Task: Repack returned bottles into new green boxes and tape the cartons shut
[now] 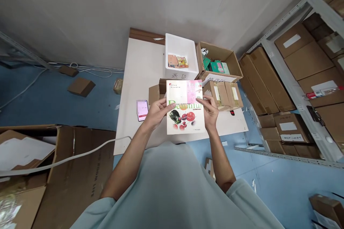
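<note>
A book (185, 126) with a white and pink cover, green lettering and pictures of fruit and vegetables is held upright, its front towards me. My left hand (159, 111) grips its left edge, thumb on the cover. At the right edge, my right hand (209, 111) holds it with fingers on the front. Behind the book an open cardboard box (154, 94) is partly hidden. To the left, a phone (142, 110) with a lit screen lies on the white table (134, 75).
A white bin (181, 46) with booklets and a carton (233, 62) of green items stand at the table's back. Closed cardboard boxes (225, 94) sit right of the book. A large carton (80, 171) and cable are at left; metal shelving (285, 75) with boxes is at right.
</note>
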Tool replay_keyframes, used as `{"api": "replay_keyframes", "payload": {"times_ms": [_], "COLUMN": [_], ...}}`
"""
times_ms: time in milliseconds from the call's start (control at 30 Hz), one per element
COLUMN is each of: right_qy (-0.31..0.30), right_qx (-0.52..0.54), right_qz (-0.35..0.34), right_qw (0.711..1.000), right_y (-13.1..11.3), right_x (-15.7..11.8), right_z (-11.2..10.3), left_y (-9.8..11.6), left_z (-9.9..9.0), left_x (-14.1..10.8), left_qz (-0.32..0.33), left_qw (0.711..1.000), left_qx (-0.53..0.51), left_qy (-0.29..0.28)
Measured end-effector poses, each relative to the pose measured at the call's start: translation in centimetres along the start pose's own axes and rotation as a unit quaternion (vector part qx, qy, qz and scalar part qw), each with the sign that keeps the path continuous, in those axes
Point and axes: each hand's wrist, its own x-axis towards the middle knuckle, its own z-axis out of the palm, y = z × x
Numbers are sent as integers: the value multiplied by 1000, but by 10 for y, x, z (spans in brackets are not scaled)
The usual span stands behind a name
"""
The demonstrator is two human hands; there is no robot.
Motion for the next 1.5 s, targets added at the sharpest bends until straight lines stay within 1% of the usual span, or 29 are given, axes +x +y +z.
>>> {"api": "replay_keyframes", "payload": {"times_ms": [67, 133, 233, 267, 333, 400, 433, 500, 567, 633, 700, 767, 800, 833, 867, 933, 1000, 1033, 1100, 1200, 1333, 1400, 1500], "right_qy": [-31, -44, -48, -65, -128, -190, -199, -188, -158, -120, -81, -47, -36, -28, -25, -29, -37, -43, -58, -81, -112, -107, -50], "right_qx": [-16, -37, -71, -80, -106, -167, -205, -259, -268, -234, -160, -42, 28, 101, 168, 268, 314, 322, 326, 327, 311, 273, 172], "right_qz": [6, 6, 0, 1, 8, 24, 40, 82, 126, 158, 172, 185, 200, 223, 251, 302, 331, 339, 348, 353, 345, 325, 269], "right_qw": [999, 998, 996, 995, 986, 967, 958, 944, 942, 952, 969, 981, 979, 969, 953, 914, 889, 883, 877, 873, 878, 899, 946], "right_y": [1, -1, -11, -16, -25, -31, -32, -29, -21, -11, -2, 5, 7, 9, 11, 14, 19, 22, 29, 40, 56, 64, 74], "right_x": [5, 9, 6, 2, -12, -28, -35, -42, -40, -31, -19, -9, -6, -3, -1, 1, 3, 4, 5, 8, 17, 24, 32], "right_z": [-5, -8, -1, 5, 25, 48, 58, 73, 76, 68, 52, 34, 25, 17, 10, -1, -8, -9, -12, -15, -23, -26, -26], "left_y": [-2, -5, -8, -9, -12, -15, -16, -21, -28, -34, -40, -43, -42, -41, -38, -29, -19, -15, -10, -11, -19, -21, -21], "left_z": [0, 1, 6, 9, 18, 31, 38, 51, 61, 62, 55, 41, 33, 25, 19, 12, 13, 16, 25, 38, 52, 60, 77], "left_x": [-4, -4, -1, 0, 2, 2, 1, -1, -3, -1, 6, 16, 21, 25, 29, 32, 33, 34, 37, 44, 55, 60, 70], "left_qz": [3, 15, 66, 87, 117, 126, 127, 134, 153, 175, 175, 133, 101, 71, 46, 9, -20, -33, -53, -62, -45, -27, 32], "left_qw": [1000, 998, 991, 986, 974, 965, 961, 958, 957, 956, 955, 958, 964, 971, 979, 993, 999, 999, 998, 997, 995, 994, 987], "left_qx": [0, 13, 55, 74, 116, 153, 169, 193, 202, 204, 209, 199, 180, 154, 124, 66, 27, 19, 22, 43, 58, 65, 103], "left_qy": [26, 54, 103, 121, 154, 174, 177, 167, 139, 114, 122, 156, 170, 170, 157, 101, 43, 25, 13, 29, 61, 83, 119]}}
